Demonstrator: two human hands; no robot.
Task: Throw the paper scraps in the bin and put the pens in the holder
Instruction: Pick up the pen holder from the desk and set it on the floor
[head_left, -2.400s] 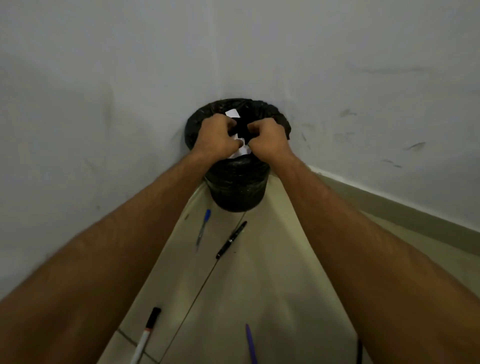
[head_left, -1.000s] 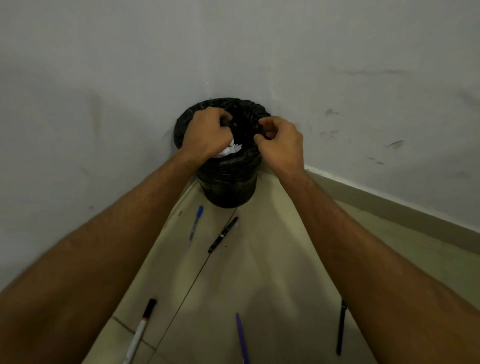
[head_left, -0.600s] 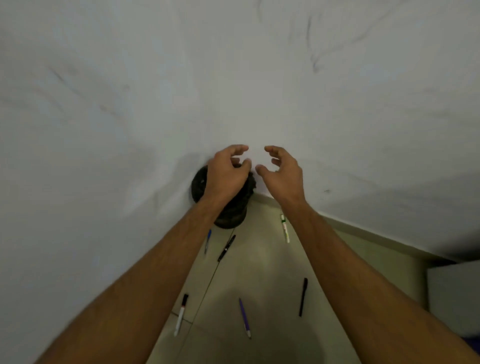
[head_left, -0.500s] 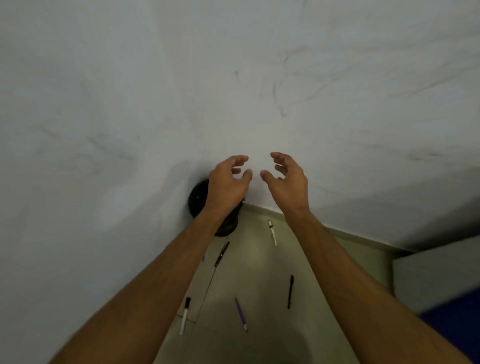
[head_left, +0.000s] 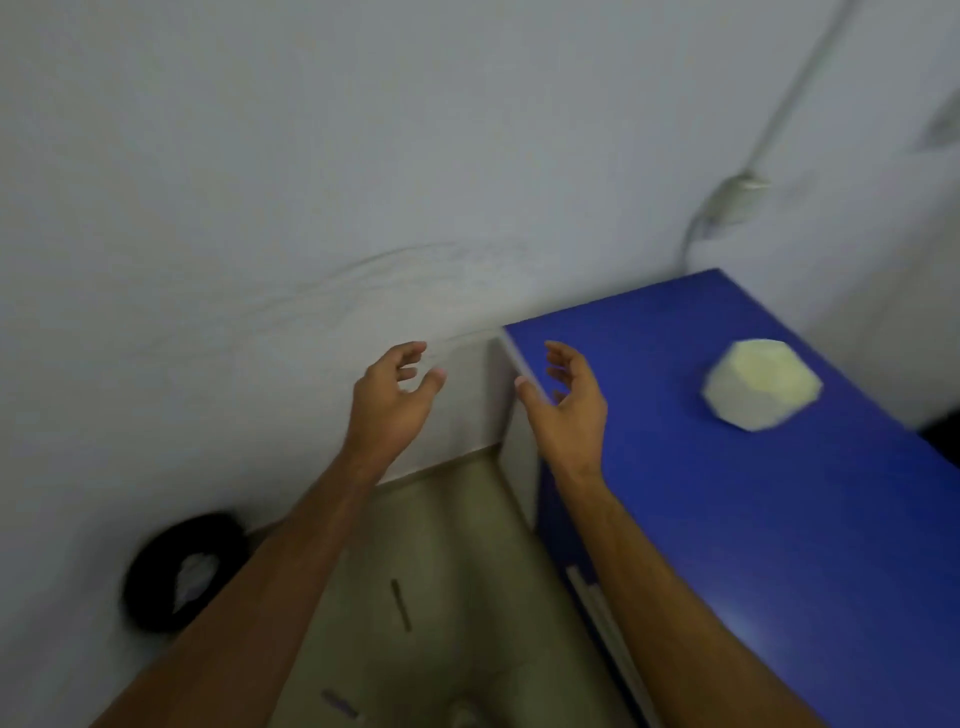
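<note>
The black bin stands on the floor at the lower left against the wall, with white paper scraps inside. My left hand and my right hand are raised in mid-air, empty, fingers apart, far from the bin. A dark pen lies blurred on the floor between my forearms, and a purple pen lies nearer the bottom edge. A pale faceted holder stands on the blue table top to the right of my right hand.
A white wall fills the upper view, with a cable and a plug at the upper right. The table's pale side panel drops to the beige floor beside my right wrist. The whole frame is motion-blurred.
My hands let go of the paper scraps in the bin, lifted away and opened. The view swung right, so the bin slid to the lower left and the blue table came into sight.
</note>
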